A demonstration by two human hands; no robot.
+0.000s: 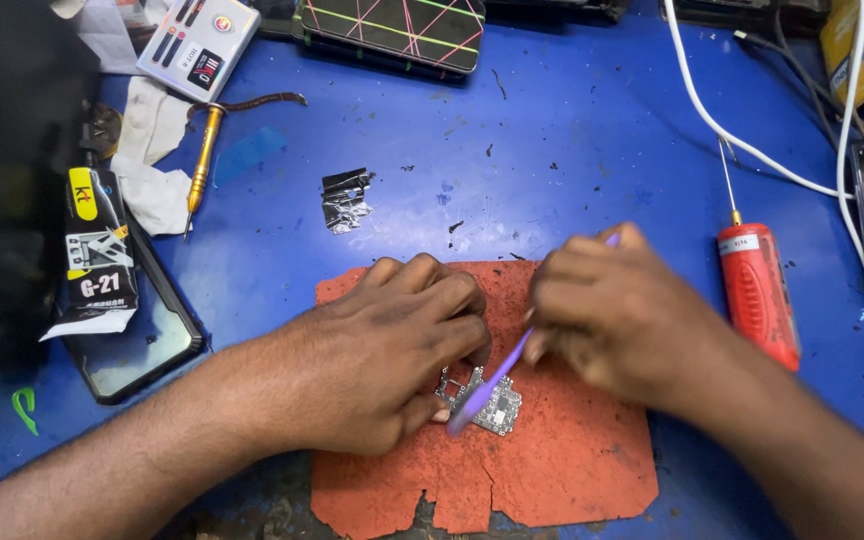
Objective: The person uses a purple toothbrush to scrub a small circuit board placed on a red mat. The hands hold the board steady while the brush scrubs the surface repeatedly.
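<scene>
Board (497, 405) pinned flat on red mat (572, 470) under left hand (382, 360), fingers pressed together for steadiness; right hand (612, 310) clamped on purple brush (487, 385), bristles scrubbing.

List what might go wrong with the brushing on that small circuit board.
1. The left hand pins the circuit board only at one edge, so the purple brush in the right hand may flick it off the red mat.
2. Loosened grit may settle among the black specks on the blue table.

Left hand (372, 350), right hand (612, 310): bare, sleeveless forearms.
</scene>
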